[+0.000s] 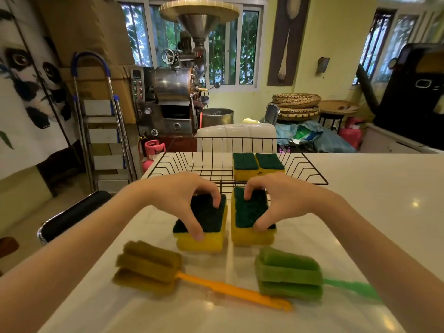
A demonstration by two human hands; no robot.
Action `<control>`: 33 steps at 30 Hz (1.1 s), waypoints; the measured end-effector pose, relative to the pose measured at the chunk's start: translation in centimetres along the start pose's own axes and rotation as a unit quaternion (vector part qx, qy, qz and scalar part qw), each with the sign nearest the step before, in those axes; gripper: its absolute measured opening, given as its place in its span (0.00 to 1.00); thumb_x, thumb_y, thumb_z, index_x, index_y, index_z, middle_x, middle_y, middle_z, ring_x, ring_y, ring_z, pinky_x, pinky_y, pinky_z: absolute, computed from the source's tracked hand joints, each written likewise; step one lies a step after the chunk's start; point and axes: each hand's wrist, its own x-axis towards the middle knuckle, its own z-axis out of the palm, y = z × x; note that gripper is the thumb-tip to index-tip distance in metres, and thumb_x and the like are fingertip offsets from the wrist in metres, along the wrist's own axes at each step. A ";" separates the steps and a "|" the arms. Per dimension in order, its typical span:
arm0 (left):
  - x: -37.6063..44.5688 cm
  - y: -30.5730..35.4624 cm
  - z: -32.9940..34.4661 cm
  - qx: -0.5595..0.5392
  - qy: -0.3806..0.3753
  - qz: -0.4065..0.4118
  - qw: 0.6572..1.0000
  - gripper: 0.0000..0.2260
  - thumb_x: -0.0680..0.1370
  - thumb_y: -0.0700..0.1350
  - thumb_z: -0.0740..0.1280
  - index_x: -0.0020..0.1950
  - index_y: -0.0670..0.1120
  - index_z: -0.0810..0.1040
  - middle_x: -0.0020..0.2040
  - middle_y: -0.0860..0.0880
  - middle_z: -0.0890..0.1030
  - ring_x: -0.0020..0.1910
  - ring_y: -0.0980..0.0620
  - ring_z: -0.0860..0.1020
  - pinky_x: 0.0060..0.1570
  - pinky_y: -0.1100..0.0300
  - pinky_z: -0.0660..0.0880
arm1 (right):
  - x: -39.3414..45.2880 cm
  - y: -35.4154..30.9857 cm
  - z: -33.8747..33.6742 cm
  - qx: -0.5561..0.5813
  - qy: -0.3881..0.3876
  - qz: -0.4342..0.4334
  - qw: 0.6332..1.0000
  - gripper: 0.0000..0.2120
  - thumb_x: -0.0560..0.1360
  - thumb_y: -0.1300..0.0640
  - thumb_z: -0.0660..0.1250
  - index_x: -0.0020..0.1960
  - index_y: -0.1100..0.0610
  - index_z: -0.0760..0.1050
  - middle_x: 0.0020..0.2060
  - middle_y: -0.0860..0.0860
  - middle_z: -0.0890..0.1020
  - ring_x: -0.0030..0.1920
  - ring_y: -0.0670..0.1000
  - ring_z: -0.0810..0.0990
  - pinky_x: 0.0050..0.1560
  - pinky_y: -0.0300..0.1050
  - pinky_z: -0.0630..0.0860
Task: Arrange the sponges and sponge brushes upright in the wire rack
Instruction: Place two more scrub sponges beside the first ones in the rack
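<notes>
A black wire rack (182, 162) stands at the far side of the white table (374, 193). Two yellow sponges with green scouring tops (258, 164) stand side by side in its right half. In front of the rack, my left hand (182, 195) grips a yellow-green sponge (206, 227) by its ends. Beside it, my right hand (286, 200) grips another yellow-green sponge (249, 219) the same way. Both sponges rest on the table. Nearer to me lie an olive sponge brush with an orange handle (149, 267) and a green sponge brush with a green handle (288, 275).
A white chair back (236, 133) rises just behind the rack. A black padded chair arm (72, 215) sits off the table's left edge. A stepladder (103, 131), a metal roasting machine (177, 85) and a pink gas bottle (153, 150) stand beyond.
</notes>
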 end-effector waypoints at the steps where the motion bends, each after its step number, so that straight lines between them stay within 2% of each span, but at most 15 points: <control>1: -0.4 0.4 -0.9 -0.021 0.002 0.009 1.000 0.21 0.63 0.49 0.77 0.50 0.59 0.73 0.57 0.55 0.74 0.57 0.54 0.74 0.58 0.56 0.76 | -0.1 -0.2 -0.8 0.005 0.002 -0.006 1.000 0.24 0.63 0.49 0.75 0.56 0.47 0.70 0.52 0.46 0.71 0.53 0.48 0.72 0.46 0.36 0.72; 3: -1.1 0.9 -2.9 -0.042 0.009 0.017 0.999 0.20 0.63 0.46 0.76 0.50 0.58 0.74 0.58 0.56 0.74 0.59 0.56 0.73 0.61 0.60 0.73 | -0.2 -0.6 -2.6 0.020 0.006 -0.015 1.000 0.23 0.64 0.50 0.75 0.55 0.46 0.71 0.54 0.46 0.72 0.55 0.48 0.72 0.48 0.35 0.71; 5: -1.3 1.1 -4.8 -0.039 0.019 0.021 0.999 0.19 0.64 0.45 0.76 0.49 0.59 0.74 0.58 0.58 0.74 0.60 0.58 0.72 0.60 0.65 0.70 | 0.1 -0.9 -4.4 0.028 0.014 -0.023 0.999 0.23 0.64 0.52 0.75 0.55 0.46 0.71 0.57 0.47 0.73 0.57 0.49 0.72 0.52 0.37 0.72; 8: -0.7 0.8 -6.7 -0.029 0.049 0.019 0.998 0.20 0.64 0.45 0.76 0.51 0.56 0.74 0.59 0.58 0.74 0.60 0.56 0.72 0.62 0.61 0.71 | 1.1 -0.8 -6.7 0.025 0.032 -0.027 0.999 0.21 0.64 0.53 0.76 0.53 0.46 0.71 0.58 0.47 0.73 0.58 0.49 0.72 0.57 0.40 0.72; 12: 1.3 -0.2 -8.3 0.005 0.072 0.010 0.997 0.21 0.64 0.46 0.76 0.53 0.55 0.72 0.58 0.55 0.74 0.58 0.54 0.73 0.57 0.59 0.75 | 3.2 -0.1 -8.5 0.022 0.047 -0.022 0.998 0.21 0.64 0.53 0.76 0.52 0.47 0.71 0.54 0.46 0.73 0.56 0.49 0.72 0.51 0.35 0.71; 16: 3.8 -2.2 -9.5 0.027 0.088 -0.004 0.996 0.22 0.64 0.47 0.76 0.54 0.55 0.71 0.53 0.56 0.73 0.53 0.54 0.73 0.48 0.65 0.75 | 6.2 0.8 -9.4 0.007 0.073 -0.012 0.997 0.22 0.63 0.53 0.76 0.53 0.49 0.72 0.58 0.52 0.75 0.59 0.53 0.73 0.61 0.49 0.73; 22: 8.2 -6.5 -10.1 0.060 0.104 -0.041 0.992 0.23 0.64 0.49 0.76 0.53 0.56 0.68 0.55 0.54 0.69 0.52 0.52 0.71 0.40 0.67 0.70 | 11.3 2.3 -9.3 0.000 0.097 -0.007 0.995 0.25 0.62 0.53 0.77 0.57 0.52 0.72 0.58 0.53 0.75 0.58 0.54 0.73 0.60 0.51 0.73; 25: 10.3 -8.7 -9.6 0.064 0.106 -0.059 0.990 0.24 0.63 0.48 0.76 0.53 0.55 0.68 0.53 0.53 0.69 0.50 0.53 0.71 0.38 0.67 0.70 | 13.7 3.3 -8.4 0.012 0.110 -0.016 0.994 0.26 0.62 0.54 0.77 0.58 0.53 0.71 0.55 0.50 0.73 0.55 0.52 0.72 0.53 0.43 0.74; 27: 11.4 -10.0 -9.1 0.065 0.098 -0.073 0.990 0.26 0.62 0.48 0.77 0.55 0.53 0.68 0.54 0.52 0.70 0.52 0.51 0.71 0.40 0.65 0.72 | 15.2 3.9 -7.6 0.016 0.113 -0.029 0.993 0.27 0.63 0.54 0.76 0.58 0.53 0.70 0.53 0.49 0.72 0.53 0.51 0.72 0.49 0.40 0.73; 30: 12.6 -11.1 -8.2 0.070 0.079 -0.098 0.990 0.28 0.63 0.46 0.76 0.59 0.50 0.67 0.54 0.51 0.69 0.52 0.49 0.71 0.45 0.59 0.73 | 16.9 4.7 -6.3 0.025 0.109 -0.032 0.993 0.28 0.63 0.56 0.76 0.59 0.54 0.69 0.54 0.50 0.71 0.55 0.52 0.71 0.53 0.44 0.73; 33: 13.4 -11.7 -7.6 0.078 0.069 -0.115 0.988 0.30 0.64 0.45 0.76 0.61 0.49 0.66 0.54 0.49 0.69 0.51 0.49 0.70 0.47 0.57 0.72 | 18.2 5.4 -5.3 0.036 0.091 -0.027 0.995 0.29 0.63 0.57 0.75 0.60 0.55 0.68 0.55 0.50 0.71 0.56 0.52 0.71 0.52 0.43 0.73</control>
